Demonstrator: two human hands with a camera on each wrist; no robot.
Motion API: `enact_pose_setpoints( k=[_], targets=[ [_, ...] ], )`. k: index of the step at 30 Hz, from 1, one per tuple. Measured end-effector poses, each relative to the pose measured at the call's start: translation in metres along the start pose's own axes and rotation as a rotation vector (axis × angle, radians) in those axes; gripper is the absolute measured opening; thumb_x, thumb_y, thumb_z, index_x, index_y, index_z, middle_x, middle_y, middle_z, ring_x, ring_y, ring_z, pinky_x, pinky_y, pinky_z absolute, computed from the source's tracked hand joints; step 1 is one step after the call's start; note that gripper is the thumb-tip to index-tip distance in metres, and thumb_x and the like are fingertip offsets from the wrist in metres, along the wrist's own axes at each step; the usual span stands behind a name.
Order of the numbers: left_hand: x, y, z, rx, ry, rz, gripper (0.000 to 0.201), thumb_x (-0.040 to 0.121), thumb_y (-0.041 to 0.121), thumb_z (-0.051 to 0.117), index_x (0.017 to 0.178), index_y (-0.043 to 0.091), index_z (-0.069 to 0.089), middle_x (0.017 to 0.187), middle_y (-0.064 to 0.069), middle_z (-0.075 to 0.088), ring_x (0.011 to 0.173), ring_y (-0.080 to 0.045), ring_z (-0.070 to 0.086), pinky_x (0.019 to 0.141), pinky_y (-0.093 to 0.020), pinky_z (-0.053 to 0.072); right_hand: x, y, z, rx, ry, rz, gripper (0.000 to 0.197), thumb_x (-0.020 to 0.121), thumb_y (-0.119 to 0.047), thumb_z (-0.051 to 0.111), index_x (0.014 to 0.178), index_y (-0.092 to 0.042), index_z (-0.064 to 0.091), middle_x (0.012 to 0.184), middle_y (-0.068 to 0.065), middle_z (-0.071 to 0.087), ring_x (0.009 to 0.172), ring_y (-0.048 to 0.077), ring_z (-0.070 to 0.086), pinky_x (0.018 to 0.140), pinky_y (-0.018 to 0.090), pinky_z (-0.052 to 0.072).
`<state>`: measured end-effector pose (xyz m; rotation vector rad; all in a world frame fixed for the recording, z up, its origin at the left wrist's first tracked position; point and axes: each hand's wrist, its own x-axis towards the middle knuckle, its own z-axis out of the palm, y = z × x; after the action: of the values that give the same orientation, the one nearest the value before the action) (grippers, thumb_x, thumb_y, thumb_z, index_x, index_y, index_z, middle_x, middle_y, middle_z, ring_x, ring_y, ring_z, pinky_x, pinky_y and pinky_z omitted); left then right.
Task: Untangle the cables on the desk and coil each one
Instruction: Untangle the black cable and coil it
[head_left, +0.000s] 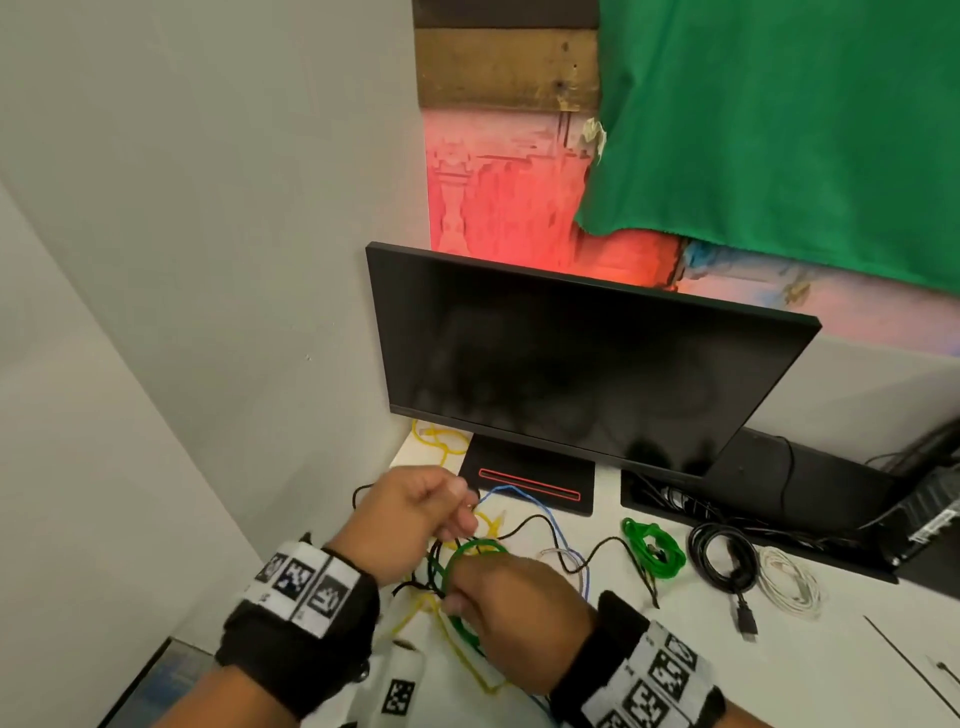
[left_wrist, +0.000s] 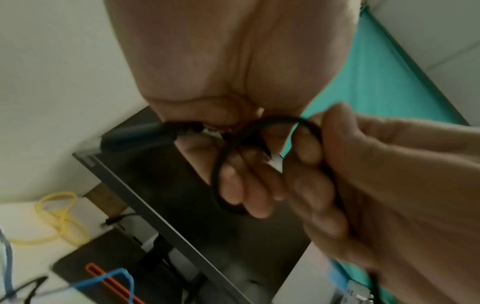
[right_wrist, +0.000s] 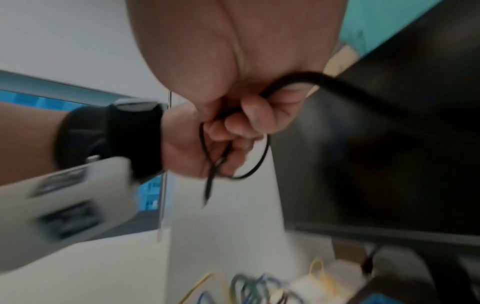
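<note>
While both hands hover over the tangle on the table (head_left: 779, 670), the left hand (head_left: 415, 514) pinches the green cable's (head_left: 475, 545) loop just beyond the right hand (head_left: 511, 613), whose fingers curl round its lower turns nearer the body.

The monitor (head_left: 571, 364) has a dark, faintly glossy screen in a matt black plastic frame, standing on a smooth white desk (head_left: 675, 649). At 1 o'clock hangs green cloth (head_left: 779, 119), soft and matt, with a rough, knotted wooden plank (head_left: 506, 67) at 12. The green cable coil (head_left: 655, 554) at 4 o'clock looks like smooth, shiny plastic.
</note>
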<state>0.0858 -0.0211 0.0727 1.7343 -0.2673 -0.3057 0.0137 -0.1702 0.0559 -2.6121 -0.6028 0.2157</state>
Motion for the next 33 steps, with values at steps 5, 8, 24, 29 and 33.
enact_pose_setpoints(
  k=[5,8,24,29,33],
  targets=[
    [-0.009,0.006,0.012,-0.189,-0.169,-0.118,0.048,0.1,0.011,0.045,0.058,0.014,0.066,0.059,-0.015,0.06,0.05,-0.022,0.057,0.05,-0.027,0.05,0.002,-0.004,-0.034,0.072,0.372,0.077,0.018,0.101,-0.043,0.044,0.097,-0.027,0.051,0.1,-0.006,0.058,0.093,0.016,0.056,0.078,0.034,0.044],
    [-0.008,0.016,0.011,-0.275,-0.252,-0.137,0.044,0.101,0.017,0.044,0.063,0.013,0.066,0.069,-0.022,0.06,0.057,-0.028,0.059,0.055,-0.031,0.052,0.002,0.006,-0.03,0.205,0.503,0.178,0.037,0.094,-0.06,0.041,0.106,-0.027,0.051,0.1,-0.011,0.054,0.087,0.011,0.055,0.077,0.033,0.047],
    [-0.002,0.006,0.004,0.336,-0.176,-0.104,0.013,0.073,0.036,0.064,0.074,0.026,0.073,0.078,-0.001,0.072,0.066,-0.015,0.067,0.072,-0.042,0.059,0.001,0.062,-0.01,0.256,0.617,0.19,0.043,0.087,-0.066,0.036,0.059,-0.034,0.038,0.059,-0.012,0.041,0.059,0.006,0.044,0.056,0.026,0.034],
    [-0.001,0.006,0.004,0.203,-0.336,-0.001,0.015,0.078,0.041,0.072,0.089,0.032,0.078,0.09,0.006,0.074,0.089,-0.009,0.068,0.083,-0.027,0.054,0.001,0.061,-0.002,0.268,0.679,0.228,0.043,0.09,-0.056,0.039,0.063,-0.023,0.044,0.058,-0.012,0.039,0.058,0.012,0.043,0.057,0.033,0.038],
    [-0.003,-0.004,0.027,0.109,-0.071,0.157,0.022,0.06,0.037,0.082,0.075,0.028,0.068,0.074,0.007,0.062,0.067,-0.015,0.055,0.069,-0.035,0.052,0.002,0.054,-0.004,0.508,0.714,0.212,0.04,0.092,-0.051,0.04,0.06,-0.027,0.046,0.055,-0.008,0.045,0.054,0.008,0.044,0.055,0.029,0.039]
  ],
)
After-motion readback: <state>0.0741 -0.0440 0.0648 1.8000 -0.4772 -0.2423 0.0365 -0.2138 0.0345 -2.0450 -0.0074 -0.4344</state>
